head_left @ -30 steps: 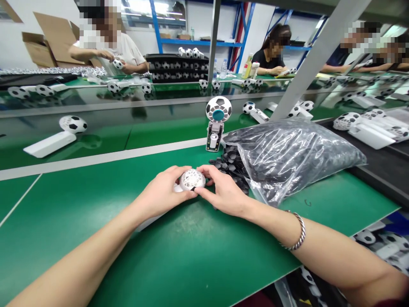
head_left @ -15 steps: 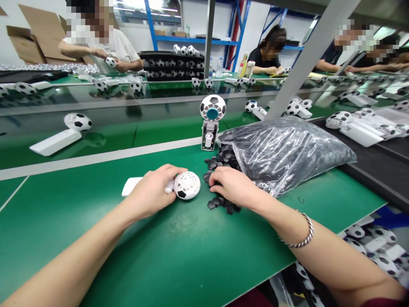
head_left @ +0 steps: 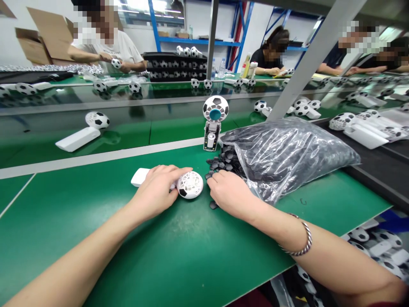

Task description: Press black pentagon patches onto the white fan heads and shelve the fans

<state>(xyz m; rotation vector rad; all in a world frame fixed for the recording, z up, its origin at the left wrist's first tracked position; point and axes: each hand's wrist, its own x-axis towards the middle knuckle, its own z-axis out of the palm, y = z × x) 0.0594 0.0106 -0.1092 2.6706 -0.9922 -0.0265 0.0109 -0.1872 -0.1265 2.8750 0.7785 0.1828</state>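
Note:
My left hand (head_left: 159, 185) is closed around the neck of a white football-patterned handheld fan (head_left: 191, 186), which lies on the green table. Its round head has open gaps in a white lattice and a black patch at the lower left; the handle shows beyond my fingers. My right hand (head_left: 228, 192) is just right of the fan head, apart from it, over the left edge of a pile of small black pentagon pieces (head_left: 228, 158). Its fingers are curled together, and whatever is between the fingertips is hidden.
A clear plastic bag (head_left: 294, 149) of black pieces lies right of the pile. Behind it stands an opened fan (head_left: 214, 123) with a teal centre. Another fan (head_left: 78, 139) lies on the conveyor belt (head_left: 134, 128). A slanted grey post (head_left: 313, 59) rises at right. Co-workers sit across.
My right hand has drawn slightly toward the fan head, its fingers closer together. The fan on the belt at left has shifted right. My left hand keeps its grip; the view has shifted slightly.

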